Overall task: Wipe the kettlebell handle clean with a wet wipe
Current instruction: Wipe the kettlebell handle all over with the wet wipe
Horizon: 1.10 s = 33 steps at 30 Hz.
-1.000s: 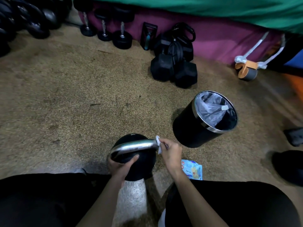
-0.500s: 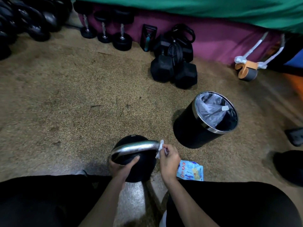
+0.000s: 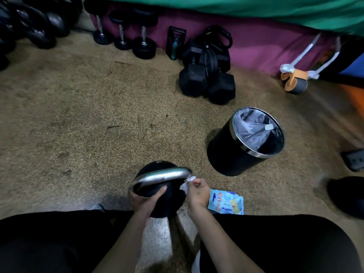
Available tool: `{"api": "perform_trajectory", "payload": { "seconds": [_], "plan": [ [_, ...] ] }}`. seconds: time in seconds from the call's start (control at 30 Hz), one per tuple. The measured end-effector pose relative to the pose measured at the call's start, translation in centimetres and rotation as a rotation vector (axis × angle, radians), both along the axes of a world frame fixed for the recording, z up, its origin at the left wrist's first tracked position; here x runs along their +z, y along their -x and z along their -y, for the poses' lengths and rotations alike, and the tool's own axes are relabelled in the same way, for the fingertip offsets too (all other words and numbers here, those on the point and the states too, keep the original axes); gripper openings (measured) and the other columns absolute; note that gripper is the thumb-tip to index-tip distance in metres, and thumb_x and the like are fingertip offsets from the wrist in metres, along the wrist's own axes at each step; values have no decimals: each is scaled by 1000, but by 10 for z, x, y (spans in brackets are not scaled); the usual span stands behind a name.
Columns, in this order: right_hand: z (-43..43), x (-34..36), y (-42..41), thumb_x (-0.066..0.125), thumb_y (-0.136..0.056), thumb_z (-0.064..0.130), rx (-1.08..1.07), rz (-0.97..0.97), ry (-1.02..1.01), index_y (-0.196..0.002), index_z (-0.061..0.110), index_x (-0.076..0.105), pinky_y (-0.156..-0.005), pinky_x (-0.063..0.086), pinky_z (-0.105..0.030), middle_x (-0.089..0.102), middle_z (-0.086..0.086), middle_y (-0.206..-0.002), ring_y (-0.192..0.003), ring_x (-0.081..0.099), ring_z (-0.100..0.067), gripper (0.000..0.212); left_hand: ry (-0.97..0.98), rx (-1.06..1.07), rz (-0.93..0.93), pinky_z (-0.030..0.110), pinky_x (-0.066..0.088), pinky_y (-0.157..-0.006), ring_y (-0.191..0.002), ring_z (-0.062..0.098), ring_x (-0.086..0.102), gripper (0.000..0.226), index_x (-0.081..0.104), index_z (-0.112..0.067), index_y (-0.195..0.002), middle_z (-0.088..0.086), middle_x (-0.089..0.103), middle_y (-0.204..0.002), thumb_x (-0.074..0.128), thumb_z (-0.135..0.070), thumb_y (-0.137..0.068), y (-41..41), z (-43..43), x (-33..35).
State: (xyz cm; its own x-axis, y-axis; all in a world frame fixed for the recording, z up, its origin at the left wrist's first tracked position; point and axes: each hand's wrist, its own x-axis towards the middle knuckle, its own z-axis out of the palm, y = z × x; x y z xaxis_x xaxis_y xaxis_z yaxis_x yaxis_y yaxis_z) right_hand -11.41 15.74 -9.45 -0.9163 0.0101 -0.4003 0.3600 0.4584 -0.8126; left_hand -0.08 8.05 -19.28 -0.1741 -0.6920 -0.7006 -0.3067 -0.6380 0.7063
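A black kettlebell (image 3: 155, 168) with a shiny silver handle (image 3: 161, 176) stands on the floor between my knees. My left hand (image 3: 142, 200) grips the handle's left leg and rests against the ball. My right hand (image 3: 198, 191) pinches a crumpled white wet wipe (image 3: 187, 183) and presses it to the handle's right end, low down where the handle curves into the ball. Part of the wipe is hidden behind my fingers.
A blue wet-wipe pack (image 3: 226, 201) lies on the floor just right of my right wrist. A black bin (image 3: 236, 152) with a plastic liner stands to the right. Hex dumbbells (image 3: 206, 83), round dumbbells (image 3: 143, 44) and more kettlebells (image 3: 29, 26) line the far wall.
My right hand with the wipe has slid down from the top right corner of the handle to its lower right leg. The left hand has kept its hold.
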Motion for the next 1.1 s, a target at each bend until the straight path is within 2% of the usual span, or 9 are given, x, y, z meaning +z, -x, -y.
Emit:
{"api": "perform_trajectory", "payload": {
  "seconds": [0.2,0.33,0.43,0.53,0.63,0.7,0.83,1.0,1.1],
  "plan": [
    [14,7,-16,62,-79,-4,-189,101,181,-62,17,52,-68,44,-27,54,0,-62,-63,49,-17,29,25,32,-39,53,53,-116,-132,27,65,163,35,-30,-156,5,62,-150,104,-65,-13,1,0,-8],
    [10,4,-7,61,-81,-4,-282,123,206,-63,18,52,-71,46,-30,56,0,-64,-67,53,-19,30,9,-14,-11,50,46,-122,-139,24,58,157,25,-25,-164,0,53,-156,109,-55,-35,-1,0,-10],
    [4,7,-3,60,-81,-2,-164,19,121,-65,19,55,-70,45,-28,56,3,-65,-68,53,-17,27,-17,-35,-2,52,47,-122,-142,26,56,151,21,-29,-164,0,51,-160,110,-52,-44,-1,1,-2],
    [-1,12,-1,62,-82,3,7,-153,53,-83,14,69,-77,50,-30,68,-2,-79,-76,63,-17,12,-7,-6,12,51,43,-125,-149,31,51,149,20,-20,-168,9,45,-165,111,-40,-51,0,1,6],
    [-5,18,6,63,-82,3,145,-340,-16,-91,11,74,-75,46,-11,69,0,-86,-76,63,-12,17,29,11,5,52,48,-121,-141,28,59,172,32,-22,-159,7,55,-158,101,-77,-11,1,1,-8],
    [-7,24,6,63,-82,-2,265,-465,-44,-92,8,75,-72,38,1,65,2,-83,-74,58,-5,18,17,-5,24,52,48,-121,-141,28,59,179,31,-22,-159,7,56,-157,96,-82,-4,-1,1,-23],
    [-17,27,15,62,-84,1,458,-513,-129,-94,10,75,-74,44,-13,68,-1,-86,-75,62,-11,19,14,-37,33,51,45,-124,-144,28,55,164,30,-16,-162,11,52,-159,100,-63,-22,0,0,7],
    [-2,40,39,58,-84,1,632,-476,-232,-96,10,75,-75,35,-8,71,-7,-97,-86,66,-21,22,-2,-30,51,49,44,-124,-146,30,53,137,31,-17,-163,11,48,-163,110,-36,-53,-1,0,12],
    [0,42,39,59,-83,0,724,-518,-257,-97,11,75,-79,37,-10,71,-5,-100,-89,66,-19,24,-8,-26,43,47,44,-124,-146,29,54,135,30,-15,-163,11,50,-162,110,-34,-56,-1,-1,11]
  ]
}}
